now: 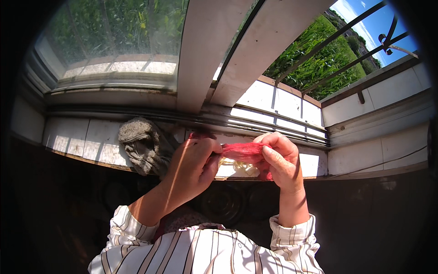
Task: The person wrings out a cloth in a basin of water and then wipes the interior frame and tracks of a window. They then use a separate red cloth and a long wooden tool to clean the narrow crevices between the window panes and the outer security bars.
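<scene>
A thin red mesh cloth stretches between my two hands above the tiled window sill. My left hand grips one end, with some of the red material bunched beyond its knuckles. The other end is pinched between thumb and fingers of my right hand, and a loose part hangs below it. Pale yellowish strands show beneath the cloth at the sill. To the left of my left hand lies a crumpled grey-brown rag, close to that wrist.
Sliding window tracks run along the back of the sill. Two white frame uprights stand before me, with glass at left. Metal bars cross the opening at right. A thin cable runs along the right sill. Dark round objects sit below.
</scene>
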`<state>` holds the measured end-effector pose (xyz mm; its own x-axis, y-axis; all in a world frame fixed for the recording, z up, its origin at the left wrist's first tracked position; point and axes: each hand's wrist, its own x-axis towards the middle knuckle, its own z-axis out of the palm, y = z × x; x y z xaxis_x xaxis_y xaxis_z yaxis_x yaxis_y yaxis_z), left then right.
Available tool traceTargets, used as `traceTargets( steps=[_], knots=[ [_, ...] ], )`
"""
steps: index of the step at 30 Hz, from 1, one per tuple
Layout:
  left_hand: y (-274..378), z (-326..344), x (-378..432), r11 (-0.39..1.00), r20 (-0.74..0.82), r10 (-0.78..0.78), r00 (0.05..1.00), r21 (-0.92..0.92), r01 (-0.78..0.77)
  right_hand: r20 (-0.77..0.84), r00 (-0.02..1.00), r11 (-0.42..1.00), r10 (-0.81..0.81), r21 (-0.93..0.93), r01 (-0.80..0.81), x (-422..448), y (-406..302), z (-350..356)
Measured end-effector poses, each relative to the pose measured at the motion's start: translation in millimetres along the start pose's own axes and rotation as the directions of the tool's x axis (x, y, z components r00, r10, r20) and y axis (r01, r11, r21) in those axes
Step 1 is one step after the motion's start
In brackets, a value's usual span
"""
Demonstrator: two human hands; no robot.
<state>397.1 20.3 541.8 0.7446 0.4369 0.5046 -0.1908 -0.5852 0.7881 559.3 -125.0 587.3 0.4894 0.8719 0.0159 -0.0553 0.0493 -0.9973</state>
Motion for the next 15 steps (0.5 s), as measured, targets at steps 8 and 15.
traceTargets(
  steps=[8, 15],
  knots=[
    [2.0, -21.3, 14.2, 0.893, -0.068, 0.096, 0.993, 0.447, -0.055, -0.108, 0.961, 0.831, -0.256, -0.532, 0.162, 30.8, 14.7, 24.7],
    [-9.5, -25.4, 15.9, 0.856, 0.006, 0.036, 0.999, 0.516, -0.034, 0.148, 0.910, 0.386, -0.388, -0.870, 0.306, 41.2, 31.9, 29.7]
  ],
)
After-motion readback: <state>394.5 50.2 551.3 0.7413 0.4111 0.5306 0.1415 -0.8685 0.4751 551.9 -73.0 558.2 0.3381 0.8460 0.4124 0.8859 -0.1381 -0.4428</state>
